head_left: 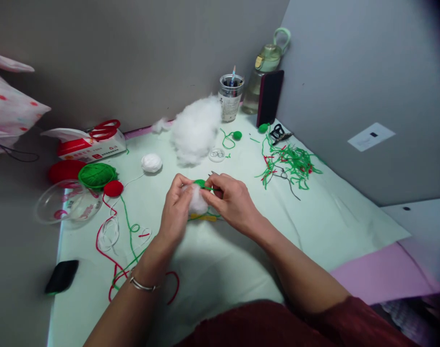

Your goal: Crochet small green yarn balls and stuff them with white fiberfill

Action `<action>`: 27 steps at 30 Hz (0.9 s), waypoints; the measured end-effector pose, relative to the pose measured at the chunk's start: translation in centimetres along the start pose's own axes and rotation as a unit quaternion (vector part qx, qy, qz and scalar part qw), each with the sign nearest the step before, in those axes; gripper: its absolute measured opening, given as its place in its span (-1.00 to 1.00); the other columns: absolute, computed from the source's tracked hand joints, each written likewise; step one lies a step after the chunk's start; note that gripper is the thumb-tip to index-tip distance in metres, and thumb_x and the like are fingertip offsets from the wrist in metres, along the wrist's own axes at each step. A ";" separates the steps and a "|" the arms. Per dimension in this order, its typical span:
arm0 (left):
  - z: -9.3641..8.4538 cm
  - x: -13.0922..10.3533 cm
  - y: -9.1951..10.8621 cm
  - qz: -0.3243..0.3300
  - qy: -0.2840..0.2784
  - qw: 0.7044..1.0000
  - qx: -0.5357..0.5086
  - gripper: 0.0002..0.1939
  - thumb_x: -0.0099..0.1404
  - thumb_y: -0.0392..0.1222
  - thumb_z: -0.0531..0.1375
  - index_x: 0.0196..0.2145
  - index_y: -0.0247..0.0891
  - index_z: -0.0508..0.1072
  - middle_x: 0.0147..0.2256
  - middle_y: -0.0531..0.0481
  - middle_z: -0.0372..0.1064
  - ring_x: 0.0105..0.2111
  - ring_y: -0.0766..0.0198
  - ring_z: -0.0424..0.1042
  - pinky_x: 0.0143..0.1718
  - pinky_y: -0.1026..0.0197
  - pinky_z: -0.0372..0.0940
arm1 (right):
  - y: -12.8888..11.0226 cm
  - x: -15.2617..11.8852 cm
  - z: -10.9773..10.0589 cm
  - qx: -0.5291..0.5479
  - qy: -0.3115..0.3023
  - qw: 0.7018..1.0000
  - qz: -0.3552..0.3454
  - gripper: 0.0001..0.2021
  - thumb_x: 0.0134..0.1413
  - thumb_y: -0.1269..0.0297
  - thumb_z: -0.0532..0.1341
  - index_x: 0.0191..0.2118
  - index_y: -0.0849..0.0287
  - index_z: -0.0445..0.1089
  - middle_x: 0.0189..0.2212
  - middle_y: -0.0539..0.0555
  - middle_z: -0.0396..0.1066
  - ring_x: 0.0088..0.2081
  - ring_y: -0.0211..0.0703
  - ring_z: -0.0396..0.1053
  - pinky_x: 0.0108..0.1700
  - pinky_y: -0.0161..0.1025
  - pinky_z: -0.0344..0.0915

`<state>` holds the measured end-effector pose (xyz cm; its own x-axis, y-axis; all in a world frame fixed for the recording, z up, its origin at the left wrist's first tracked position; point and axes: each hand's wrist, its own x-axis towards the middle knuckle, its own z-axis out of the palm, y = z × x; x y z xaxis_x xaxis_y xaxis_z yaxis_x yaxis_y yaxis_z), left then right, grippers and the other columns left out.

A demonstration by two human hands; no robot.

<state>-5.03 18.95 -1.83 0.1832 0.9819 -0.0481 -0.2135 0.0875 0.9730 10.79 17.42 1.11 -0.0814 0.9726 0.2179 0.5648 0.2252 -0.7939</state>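
My left hand is closed, pinching a tuft of white stuffing against a small green crocheted piece. Opposite it, my right hand grips the green piece's right side with bent fingers. A small pointed tip pokes out above the right fingers; its kind cannot be made out. Beneath both hands lies a yellow handle, partly covered, with green yarn beside it. Just beyond them is a big heap of white stuffing.
Left are a white yarn ball, green yarn, a red ball, a clear plastic bowl and red-handled scissors on a box. Right lie yarn scraps and a black clip. A jar, bottle and phone stand behind.
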 end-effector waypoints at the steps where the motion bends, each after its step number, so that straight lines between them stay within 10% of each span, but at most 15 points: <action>1: 0.0 -0.1 0.1 0.000 -0.009 1.000 0.001 -0.78 0.40 -0.04 0.28 -0.31 -0.13 0.34 -0.46 0.14 0.31 -0.54 0.35 0.25 -0.50 0.31 0.16 | -0.1 0.0 0.0 0.011 0.010 1.000 0.016 -0.81 0.18 0.31 0.26 -0.43 0.11 0.26 -0.52 -0.09 0.21 -0.43 -0.24 0.14 -0.33 -0.25 0.03; 9: -0.4 0.3 1.2 -0.004 -0.066 0.998 0.002 -0.63 0.27 0.06 0.42 -0.24 -0.13 0.33 -0.32 0.06 0.45 -0.44 0.29 0.41 -0.38 0.25 0.31 | -0.3 0.2 -0.8 0.112 -0.017 0.991 0.070 -0.77 0.17 0.23 0.22 -0.47 0.12 0.26 -0.58 -0.12 0.18 -0.48 -0.29 0.08 -0.38 -0.26 0.00; 19: -0.1 0.5 0.6 0.027 0.047 0.998 0.029 -0.75 0.17 -0.27 0.38 -0.38 -0.18 0.33 -0.35 0.09 0.45 -0.36 0.31 0.37 -0.29 0.29 0.25 | -1.2 -0.7 0.3 0.056 -0.079 0.995 -0.033 -0.83 0.32 0.31 0.12 -0.35 0.12 0.28 -0.49 -0.09 0.21 -0.45 -0.28 0.09 -0.32 -0.26 0.01; 27: -0.1 0.4 2.6 -0.029 0.004 0.999 -0.039 -0.70 0.34 0.13 0.30 -0.31 -0.16 0.46 -0.35 0.01 0.45 -0.44 0.28 0.38 -0.48 0.28 0.28 | -0.2 0.0 -0.3 0.105 -0.016 0.993 0.050 -0.81 0.24 0.24 0.20 -0.42 0.12 0.32 -0.61 -0.14 0.09 -0.50 -0.30 0.02 -0.38 -0.27 -0.03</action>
<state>-5.61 19.56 0.63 0.1890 0.9762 -0.1061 -0.2773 0.1567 0.9479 10.88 17.30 1.45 -0.0607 0.9913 0.1164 0.3886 0.1309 -0.9121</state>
